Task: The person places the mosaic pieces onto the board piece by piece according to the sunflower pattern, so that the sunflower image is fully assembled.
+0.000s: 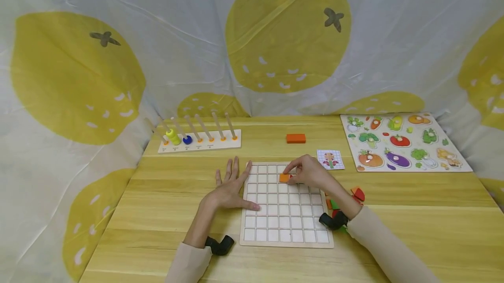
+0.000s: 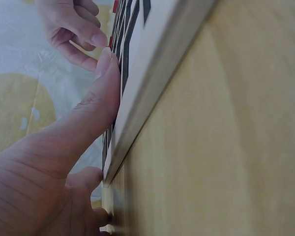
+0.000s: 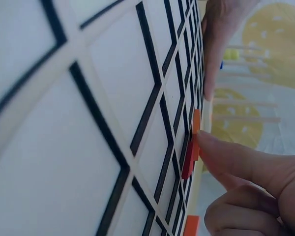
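A wooden grid board (image 1: 261, 221) with white squares lies on the table. My left hand (image 1: 228, 191) rests at its left edge, fingers spread and thumb over the squares; in the left wrist view the thumb (image 2: 88, 103) lies along the board's rim. Over the upper part of the grid, my right hand (image 1: 311, 171) pinches a small orange piece (image 1: 284, 178) between thumb and index finger. Beside it shows a bit of a red piece (image 3: 188, 160), partly hidden by the fingers in the head view.
Loose coloured pieces (image 1: 357, 193) lie right of the board, partly under my right forearm. Behind stand a peg counter (image 1: 220, 143) with beads, an orange block (image 1: 295, 138), a pattern card (image 1: 330, 159) and a vegetable puzzle (image 1: 405, 143). A lemon-print curtain (image 1: 189, 55) closes the back.
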A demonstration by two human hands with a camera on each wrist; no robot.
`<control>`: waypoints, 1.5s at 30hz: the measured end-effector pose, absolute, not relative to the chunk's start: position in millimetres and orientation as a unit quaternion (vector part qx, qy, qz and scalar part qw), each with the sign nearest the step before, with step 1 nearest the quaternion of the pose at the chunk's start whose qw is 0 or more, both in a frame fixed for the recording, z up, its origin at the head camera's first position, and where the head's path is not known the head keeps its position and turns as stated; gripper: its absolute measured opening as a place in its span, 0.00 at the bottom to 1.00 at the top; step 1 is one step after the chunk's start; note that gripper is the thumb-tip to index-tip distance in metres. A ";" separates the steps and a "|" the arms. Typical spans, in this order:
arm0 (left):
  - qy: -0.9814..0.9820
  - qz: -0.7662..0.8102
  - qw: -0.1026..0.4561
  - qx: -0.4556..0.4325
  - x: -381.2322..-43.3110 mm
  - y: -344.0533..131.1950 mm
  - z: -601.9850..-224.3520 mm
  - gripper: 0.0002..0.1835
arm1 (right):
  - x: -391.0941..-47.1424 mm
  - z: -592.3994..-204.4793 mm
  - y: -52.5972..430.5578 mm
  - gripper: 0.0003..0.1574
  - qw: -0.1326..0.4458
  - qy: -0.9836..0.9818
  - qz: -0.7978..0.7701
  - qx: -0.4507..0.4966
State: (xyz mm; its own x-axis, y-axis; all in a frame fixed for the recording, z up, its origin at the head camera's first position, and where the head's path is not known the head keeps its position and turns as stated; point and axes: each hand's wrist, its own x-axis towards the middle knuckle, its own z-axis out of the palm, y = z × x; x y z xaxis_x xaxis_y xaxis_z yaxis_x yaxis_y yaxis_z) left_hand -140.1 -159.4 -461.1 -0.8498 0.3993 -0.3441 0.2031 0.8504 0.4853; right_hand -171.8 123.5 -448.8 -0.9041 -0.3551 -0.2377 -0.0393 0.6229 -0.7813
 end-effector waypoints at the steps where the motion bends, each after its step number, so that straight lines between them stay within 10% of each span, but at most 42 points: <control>1: 0.937 0.217 0.222 0.160 -140.2 -159.1 -461.3 0.72 | -171.9 -449.5 123.3 0.12 0.187 0.880 -0.421 -0.112; 45: 0.937 0.212 0.221 0.166 -140.8 -160.5 -462.4 0.72 | -163.6 -457.0 221.7 0.18 0.193 0.878 -0.436 -0.045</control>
State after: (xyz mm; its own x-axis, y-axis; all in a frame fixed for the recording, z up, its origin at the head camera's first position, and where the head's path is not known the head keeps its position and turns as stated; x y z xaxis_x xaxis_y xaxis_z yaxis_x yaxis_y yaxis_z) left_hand -140.8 -160.5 -462.4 -0.8476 0.4046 -0.3435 0.2173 0.8550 0.4709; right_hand -163.6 221.7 -457.0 -0.9214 -0.2465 -0.3004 0.0901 0.6163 -0.7823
